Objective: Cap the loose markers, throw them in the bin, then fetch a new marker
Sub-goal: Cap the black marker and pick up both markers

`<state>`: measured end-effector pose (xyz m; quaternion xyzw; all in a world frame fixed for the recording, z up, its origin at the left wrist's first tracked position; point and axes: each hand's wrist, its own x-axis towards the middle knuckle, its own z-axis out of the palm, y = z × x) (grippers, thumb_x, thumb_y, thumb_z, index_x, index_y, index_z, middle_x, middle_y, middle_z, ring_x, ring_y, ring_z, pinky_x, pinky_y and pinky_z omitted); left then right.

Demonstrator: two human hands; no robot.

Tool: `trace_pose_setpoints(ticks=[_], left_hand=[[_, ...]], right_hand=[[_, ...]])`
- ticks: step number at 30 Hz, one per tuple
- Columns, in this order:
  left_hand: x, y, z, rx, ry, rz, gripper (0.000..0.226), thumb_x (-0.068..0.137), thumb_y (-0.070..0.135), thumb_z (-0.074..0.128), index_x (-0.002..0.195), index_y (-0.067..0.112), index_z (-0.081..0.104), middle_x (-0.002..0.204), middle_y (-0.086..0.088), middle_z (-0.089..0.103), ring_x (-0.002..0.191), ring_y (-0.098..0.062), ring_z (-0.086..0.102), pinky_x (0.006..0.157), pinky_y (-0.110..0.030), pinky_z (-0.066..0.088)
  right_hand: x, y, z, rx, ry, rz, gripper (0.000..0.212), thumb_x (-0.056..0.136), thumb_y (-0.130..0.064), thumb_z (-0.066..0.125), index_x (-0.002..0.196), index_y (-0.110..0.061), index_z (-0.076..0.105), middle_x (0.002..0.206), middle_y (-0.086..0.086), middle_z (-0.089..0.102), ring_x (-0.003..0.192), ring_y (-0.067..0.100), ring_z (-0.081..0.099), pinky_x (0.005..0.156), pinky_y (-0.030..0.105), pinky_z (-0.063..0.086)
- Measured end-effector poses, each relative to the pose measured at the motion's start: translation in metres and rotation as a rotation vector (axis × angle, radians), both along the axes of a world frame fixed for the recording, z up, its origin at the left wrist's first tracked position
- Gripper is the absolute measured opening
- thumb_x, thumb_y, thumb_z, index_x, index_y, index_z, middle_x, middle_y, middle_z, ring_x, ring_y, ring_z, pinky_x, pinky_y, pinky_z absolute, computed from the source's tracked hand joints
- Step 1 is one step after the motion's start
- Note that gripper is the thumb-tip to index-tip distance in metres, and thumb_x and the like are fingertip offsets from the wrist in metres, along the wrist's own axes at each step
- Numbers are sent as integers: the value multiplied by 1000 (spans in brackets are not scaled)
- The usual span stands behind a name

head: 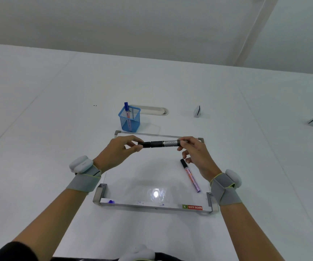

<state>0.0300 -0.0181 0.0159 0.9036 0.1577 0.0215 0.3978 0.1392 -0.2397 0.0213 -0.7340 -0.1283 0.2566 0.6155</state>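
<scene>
fingertips of the left hand (120, 147) pinch the cap end of a black marker (161, 143) while the right hand (193, 153) grips its barrel end, held level above the whiteboard's (133, 178) far edge. the capping step looks in hand; next, a firm push, then a bin, none in view. three markers counted: this one, a capped one (190, 175) lying on the whiteboard, one in the blue mesh cup (130, 118) beyond it.

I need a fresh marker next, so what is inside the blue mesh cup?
One marker with a blue cap stands tilted in the blue mesh cup, cap poking above the rim. Its label shows through the mesh. Nothing else shows inside, though the cup's bottom is hard to see.
</scene>
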Motion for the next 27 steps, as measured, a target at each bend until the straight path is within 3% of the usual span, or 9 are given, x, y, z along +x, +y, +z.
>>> trace_pose_setpoints(ticks=[10, 15, 19, 27], left_hand=[[-3, -3, -5, 16, -30, -8, 26, 90, 30, 56, 112, 19, 63, 86, 4, 63, 57, -7, 49, 46, -5, 40], [-5, -5, -14, -5, -30, -9, 17, 89, 34, 56, 105, 28, 60, 86, 5, 64, 58, -7, 51, 53, -8, 36], [-3, -8, -15, -82, -30, -34, 7, 92, 35, 52, 99, 36, 52, 92, 5, 61, 59, -10, 52, 55, -11, 42], [6, -12, -11, -150, -28, -50, 32, 91, 34, 53, 121, 25, 57, 96, 3, 60, 65, -10, 53, 56, -10, 42]], right_hand=[[-9, 1, 0, -6, 32, -2, 16, 97, -11, 43, 93, -12, 58, 73, 1, 48, 48, 13, 37, 44, 18, 28], [-14, -1, -3, -18, 75, -22, 16, 97, -11, 43, 92, -13, 58, 74, 1, 46, 41, 8, 35, 50, 23, 27], [-15, -5, -7, -20, 87, -27, 16, 97, -13, 43, 94, -15, 59, 75, 0, 48, 39, 7, 36, 49, 23, 27], [-3, -12, -4, -52, 76, -2, 17, 97, -19, 45, 98, -14, 61, 75, -3, 52, 39, 5, 38, 44, 17, 30]])
